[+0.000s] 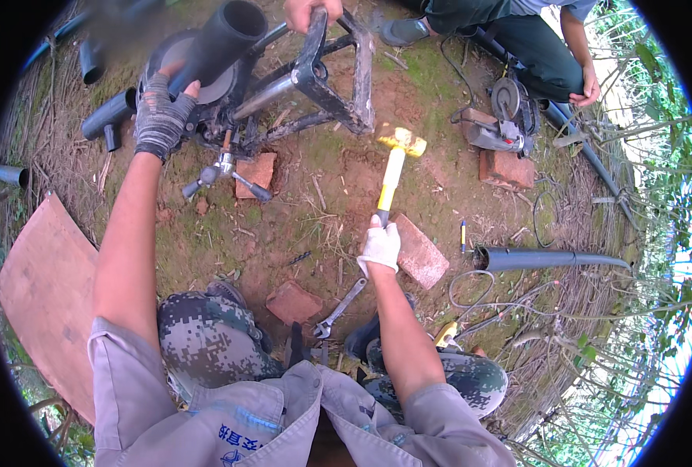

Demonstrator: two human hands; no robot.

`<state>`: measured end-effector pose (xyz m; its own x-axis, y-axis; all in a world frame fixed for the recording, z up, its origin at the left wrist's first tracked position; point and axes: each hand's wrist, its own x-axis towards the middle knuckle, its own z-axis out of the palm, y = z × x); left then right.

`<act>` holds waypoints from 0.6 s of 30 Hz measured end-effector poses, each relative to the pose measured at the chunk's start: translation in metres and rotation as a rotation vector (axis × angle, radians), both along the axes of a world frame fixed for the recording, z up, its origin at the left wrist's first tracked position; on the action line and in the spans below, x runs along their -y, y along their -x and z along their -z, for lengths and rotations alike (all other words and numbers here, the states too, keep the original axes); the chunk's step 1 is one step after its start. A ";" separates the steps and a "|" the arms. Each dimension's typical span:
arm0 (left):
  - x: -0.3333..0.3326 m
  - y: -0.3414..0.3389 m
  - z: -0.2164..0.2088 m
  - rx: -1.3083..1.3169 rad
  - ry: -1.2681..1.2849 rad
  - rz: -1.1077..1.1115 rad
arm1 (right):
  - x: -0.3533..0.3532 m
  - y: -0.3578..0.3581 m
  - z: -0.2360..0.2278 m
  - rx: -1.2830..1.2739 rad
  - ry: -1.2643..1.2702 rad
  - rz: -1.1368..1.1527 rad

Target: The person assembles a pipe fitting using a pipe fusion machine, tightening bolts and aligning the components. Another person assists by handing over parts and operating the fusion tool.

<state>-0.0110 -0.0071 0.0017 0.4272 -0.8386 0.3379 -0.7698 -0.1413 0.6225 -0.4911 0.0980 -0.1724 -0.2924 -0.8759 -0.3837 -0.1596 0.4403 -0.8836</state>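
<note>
Hammer [392, 173] with a yellow head lies just off centre toward 1 o'clock, the white-gloved right hand [380, 246] closed round its dark handle end and hiding part of it. At 10 o'clock the grey-gloved left hand [161, 117] is against a black pipe [221, 43]; some fingers are hard to make out, so whether it grips I cannot tell. The upper edge cuts off a co-worker's hand [303, 11] at 12 o'clock and a crouching person [536, 54] at 1.
</note>
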 end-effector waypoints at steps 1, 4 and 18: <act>-0.005 -0.001 0.002 0.007 -0.013 -0.006 | 0.014 -0.016 -0.035 0.152 0.008 0.067; -0.010 -0.007 0.008 -0.018 -0.018 0.003 | 0.047 -0.037 -0.108 0.324 0.273 0.049; -0.008 -0.012 -0.014 0.160 -0.251 0.056 | 0.040 0.012 -0.015 -0.287 -0.416 -0.374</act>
<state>0.0006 0.0006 0.0157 0.3357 -0.9252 0.1767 -0.8662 -0.2295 0.4439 -0.5028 0.0577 -0.1571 -0.1371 -0.7332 -0.6661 -0.5749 0.6065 -0.5492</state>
